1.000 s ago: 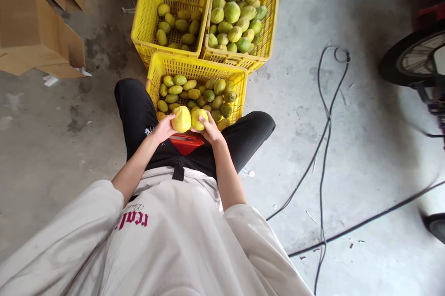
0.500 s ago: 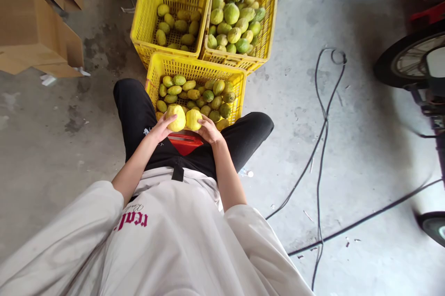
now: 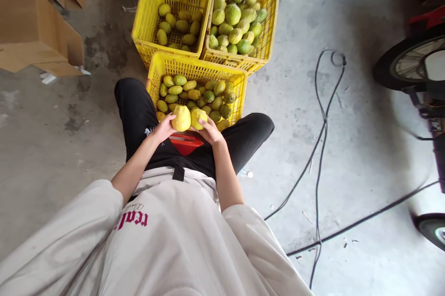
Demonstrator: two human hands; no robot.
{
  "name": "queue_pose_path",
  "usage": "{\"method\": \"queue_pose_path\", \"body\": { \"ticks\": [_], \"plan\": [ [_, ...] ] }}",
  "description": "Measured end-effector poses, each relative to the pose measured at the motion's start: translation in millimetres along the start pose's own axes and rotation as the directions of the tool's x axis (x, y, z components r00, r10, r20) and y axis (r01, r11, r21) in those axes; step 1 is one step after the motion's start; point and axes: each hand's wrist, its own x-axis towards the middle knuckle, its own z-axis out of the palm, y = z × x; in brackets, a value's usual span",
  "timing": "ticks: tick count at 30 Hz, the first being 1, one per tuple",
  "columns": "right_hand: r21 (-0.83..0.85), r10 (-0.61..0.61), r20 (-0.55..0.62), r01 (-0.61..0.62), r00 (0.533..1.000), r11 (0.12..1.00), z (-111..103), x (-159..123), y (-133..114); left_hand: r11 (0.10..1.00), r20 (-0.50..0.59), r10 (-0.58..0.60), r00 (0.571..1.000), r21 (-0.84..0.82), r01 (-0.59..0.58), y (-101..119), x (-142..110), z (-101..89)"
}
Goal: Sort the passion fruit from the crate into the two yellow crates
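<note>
My left hand [image 3: 164, 130] is closed around the side of a large yellow papaya [image 3: 181, 119]. A second, smaller yellow papaya [image 3: 198, 119] is gripped by my right hand [image 3: 210, 131], its thumb lying over the fruit's front. The two fruits sit side by side, close together, above the near edge of a yellow plastic crate [image 3: 198, 60]. Several green-yellow papayas [image 3: 209, 96] lie in that crate, between my knees. The fingers under both held fruits are mostly hidden.
Behind stand two more yellow crates, a left one [image 3: 148, 22] with fruit on its bottom and a fuller right one [image 3: 273, 13]. Cardboard boxes [image 3: 21, 22] lie at left. Black cables [image 3: 321, 133] cross the floor on the right, near a wheeled vehicle's tyre [image 3: 385, 66].
Both papayas shifted a little left and turned in my hands, then came back right. My hands keep hold of them. The crates have not moved.
</note>
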Motion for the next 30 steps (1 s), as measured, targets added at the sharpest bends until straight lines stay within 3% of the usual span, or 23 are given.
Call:
{"method": "queue_pose_path", "body": {
  "ticks": [8, 12, 18, 24, 30],
  "plan": [
    [0.040, 0.012, 0.048, -0.014, 0.999, 0.999, -5, -2, -8, 0.994, 0.003, 0.092, 0.996, 0.057, -0.092, -4, 1, -2.3],
    [-0.029, -0.026, 0.013, 0.026, 1.000, 0.999, 1, -5, -6, 0.997, 0.002, 0.078, 0.997, 0.029, -0.078, -3, 2, -7.9],
    [-0.064, -0.019, 0.061, 0.023, 0.998, 0.998, 3, -7, -5, 0.999, 0.057, 0.033, 0.998, -0.012, -0.032, -6, 3, -15.2],
    [-0.096, 0.025, 0.066, -0.019, 0.998, 0.995, -10, -1, 1, 0.994, 0.079, 0.023, 0.997, 0.107, -0.032, -10, 3, -11.4],
    [-0.127, -0.033, 0.064, 0.041, 0.997, 0.991, -6, -2, 2, 0.998, 0.053, 0.007, 0.999, 0.062, -0.011, -3, 0, -5.9]
  ]
}}
